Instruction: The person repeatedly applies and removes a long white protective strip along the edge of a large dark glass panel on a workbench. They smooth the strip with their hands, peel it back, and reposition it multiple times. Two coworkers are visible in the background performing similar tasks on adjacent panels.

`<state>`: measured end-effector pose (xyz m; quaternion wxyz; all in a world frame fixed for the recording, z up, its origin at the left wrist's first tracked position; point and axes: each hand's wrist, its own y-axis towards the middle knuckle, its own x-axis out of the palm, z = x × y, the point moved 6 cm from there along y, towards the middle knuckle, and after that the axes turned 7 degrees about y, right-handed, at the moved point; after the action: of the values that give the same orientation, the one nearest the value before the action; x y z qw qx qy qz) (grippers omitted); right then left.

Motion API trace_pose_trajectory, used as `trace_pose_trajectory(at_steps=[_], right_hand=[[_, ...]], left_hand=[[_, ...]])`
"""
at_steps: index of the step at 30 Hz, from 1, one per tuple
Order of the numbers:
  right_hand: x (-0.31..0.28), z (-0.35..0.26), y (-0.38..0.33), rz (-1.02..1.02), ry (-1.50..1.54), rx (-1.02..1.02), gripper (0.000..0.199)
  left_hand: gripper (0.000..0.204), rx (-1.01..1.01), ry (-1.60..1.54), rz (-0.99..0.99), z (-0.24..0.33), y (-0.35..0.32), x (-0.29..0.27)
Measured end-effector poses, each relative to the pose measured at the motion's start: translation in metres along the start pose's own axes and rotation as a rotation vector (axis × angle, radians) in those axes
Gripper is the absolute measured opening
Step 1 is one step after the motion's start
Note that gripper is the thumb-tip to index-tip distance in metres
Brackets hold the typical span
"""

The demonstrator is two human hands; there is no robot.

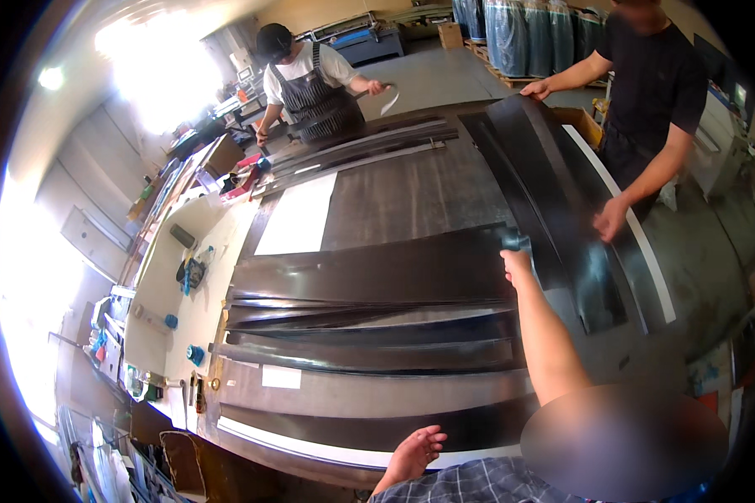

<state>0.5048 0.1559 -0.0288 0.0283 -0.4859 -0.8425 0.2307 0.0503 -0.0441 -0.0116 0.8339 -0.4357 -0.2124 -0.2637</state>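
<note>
My right hand [517, 262] reaches across the table, its fingers closed at the right end of a wide, glossy black sheet strip [369, 264]. My left hand [417, 451] is over the near edge of the table, fingers loosely curled and apart, holding nothing. Close to it lie a long black strip [344, 429] and a white strip [298, 446] along the edge. Between my hands, several narrower black strips [377, 354] overlap each other, running left to right. A small white piece [281, 376] lies beside them.
At right, a co-worker in dark clothes [654, 92] handles long black strips [545, 184]. Across the table, another in a striped apron [315, 92] holds a strip. A white sheet [298, 214] lies on the table [411, 180]. Blue tape rolls [195, 355] stand at left.
</note>
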Motion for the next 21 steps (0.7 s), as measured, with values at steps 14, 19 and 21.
trace_pose_trajectory(at_steps=[14, 19, 21], right_hand=[[-0.064, -0.110, -0.279, -0.591, -0.358, -0.991, 0.028], [-0.190, -0.018, -0.239, -0.612, 0.060, -0.572, 0.034], [-0.237, 0.046, -0.237, -0.405, 0.318, -0.203, 0.028]], left_hand=[[0.035, 0.443, -0.063, 0.042, 0.103, 0.061, -0.050], [0.043, 0.802, -0.358, -0.089, 0.182, 0.017, -0.068], [0.044, 0.971, -0.446, -0.470, 0.186, -0.005, -0.110]])
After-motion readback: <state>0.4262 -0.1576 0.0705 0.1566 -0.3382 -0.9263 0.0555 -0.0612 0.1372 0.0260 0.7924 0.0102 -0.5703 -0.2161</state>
